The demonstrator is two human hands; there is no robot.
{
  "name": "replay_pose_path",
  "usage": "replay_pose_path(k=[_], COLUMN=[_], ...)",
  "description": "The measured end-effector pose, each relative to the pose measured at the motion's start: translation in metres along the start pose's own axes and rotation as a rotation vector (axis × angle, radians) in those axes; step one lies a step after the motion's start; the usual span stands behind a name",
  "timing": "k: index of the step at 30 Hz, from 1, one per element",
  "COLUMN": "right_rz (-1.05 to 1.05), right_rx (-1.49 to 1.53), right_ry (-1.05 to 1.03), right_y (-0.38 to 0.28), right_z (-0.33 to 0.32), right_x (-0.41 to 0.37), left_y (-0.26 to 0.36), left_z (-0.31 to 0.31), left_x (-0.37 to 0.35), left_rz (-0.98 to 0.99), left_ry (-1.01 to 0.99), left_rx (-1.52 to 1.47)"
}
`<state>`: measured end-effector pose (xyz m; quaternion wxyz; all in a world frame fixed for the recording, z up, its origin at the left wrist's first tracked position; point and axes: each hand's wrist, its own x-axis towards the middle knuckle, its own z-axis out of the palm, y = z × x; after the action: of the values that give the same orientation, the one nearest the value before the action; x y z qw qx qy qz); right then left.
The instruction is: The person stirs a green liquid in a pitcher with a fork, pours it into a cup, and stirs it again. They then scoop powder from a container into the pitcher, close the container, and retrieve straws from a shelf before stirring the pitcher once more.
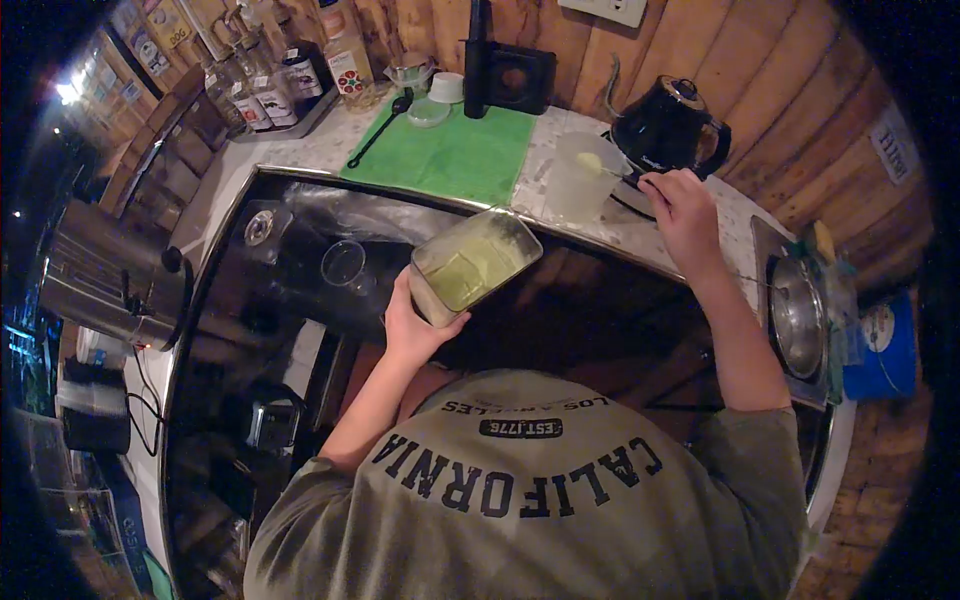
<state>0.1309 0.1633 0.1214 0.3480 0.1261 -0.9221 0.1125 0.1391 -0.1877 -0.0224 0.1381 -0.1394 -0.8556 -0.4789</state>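
Note:
My left hand (420,325) grips a rectangular clear container (428,298) by its near end, tilted over the counter's front edge. Pale green powder (475,268) lies inside it. Pinched in my right hand (685,212) is a thin spoon (622,170), mostly hard to make out. Its pale yellow-green load (590,162) is at the mouth of a translucent plastic pitcher (580,195), which stands on the counter. Whether the load touches the pitcher cannot be told.
A black kettle (660,130) stands just behind my right hand. On the green cloth (450,155) lie a black spoon (380,128) and a clear lid (428,113). Bottles (270,95) stand back left, a metal urn (115,275) left, a steel bowl (797,315) right.

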Motion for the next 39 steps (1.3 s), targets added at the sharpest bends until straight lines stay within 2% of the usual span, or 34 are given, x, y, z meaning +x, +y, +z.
replay_pose_path(k=[12, 18, 21, 24, 27, 30, 33, 36, 38, 39], right_rz=[-0.180, -0.110, -0.171, -0.127, 0.183, 0.331, 0.582, 0.676, 0.483, 0.279], right_rx=[-0.008, -0.022, -0.027, -0.001, 0.057, 0.323, 0.343, 0.464, 0.479, 0.443], right_ry=[0.028, 0.074, 0.078, 0.108, 0.085, 0.271, 0.232, 0.047, -0.096, -0.107], right_y=[0.007, -0.004, -0.004, 0.002, -0.003, 0.016, -0.014, -0.057, -0.085, -0.100], right_z=[0.007, 0.006, 0.007, 0.011, 0.004, 0.008, -0.024, -0.042, -0.032, -0.026], right_x=[-0.008, -0.010, -0.009, -0.013, -0.013, -0.017, -0.012, -0.020, -0.030, -0.028], left_y=[-0.003, 0.001, -0.003, 0.000, -0.001, 0.001, 0.013, 0.018, 0.015, 0.016], left_z=[0.002, 0.001, 0.002, 0.000, 0.001, 0.000, -0.004, -0.008, -0.007, -0.007], left_x=[0.002, 0.002, 0.002, 0.002, 0.002, 0.003, 0.003, 0.005, 0.005, 0.005], left_rz=[0.012, 0.012, 0.020, 0.022, 0.030, 0.015, 0.001, -0.016, 0.031, 0.039], left_ry=[-0.015, -0.015, -0.017, -0.010, -0.016, -0.009, 0.001, -0.002, 0.007, 0.012], left_rx=[0.002, 0.016, 0.015, 0.023, 0.010, 0.011, 0.022, 0.024, 0.061, 0.069])
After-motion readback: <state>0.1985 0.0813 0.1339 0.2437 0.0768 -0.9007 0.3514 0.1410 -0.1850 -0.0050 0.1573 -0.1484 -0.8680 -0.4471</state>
